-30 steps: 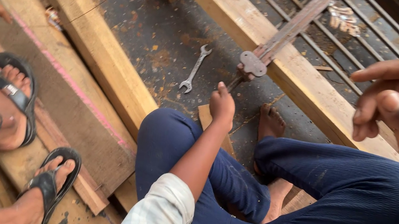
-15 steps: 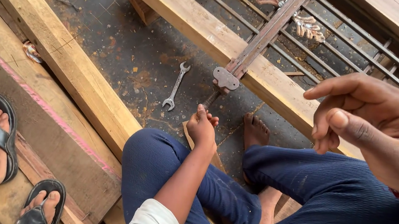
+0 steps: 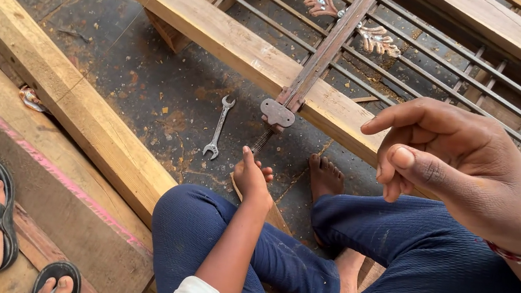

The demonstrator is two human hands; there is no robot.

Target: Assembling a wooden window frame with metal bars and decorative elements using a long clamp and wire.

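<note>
The left hand (image 3: 252, 176) is reached forward, fingers loosely curled at the threaded screw (image 3: 262, 141) of a bar clamp (image 3: 320, 58) laid across a timber beam (image 3: 235, 45) to press the frame. The right hand (image 3: 459, 167) is raised, half open, empty. An open-ended spanner (image 3: 217, 128) lies on the floor (image 3: 145, 79) at ten o'clock of the left hand, within reach.

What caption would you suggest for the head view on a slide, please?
Seated worker's left hand at a clamp screw on a wooden frame, right hand raised, wrench on the floor.
</note>
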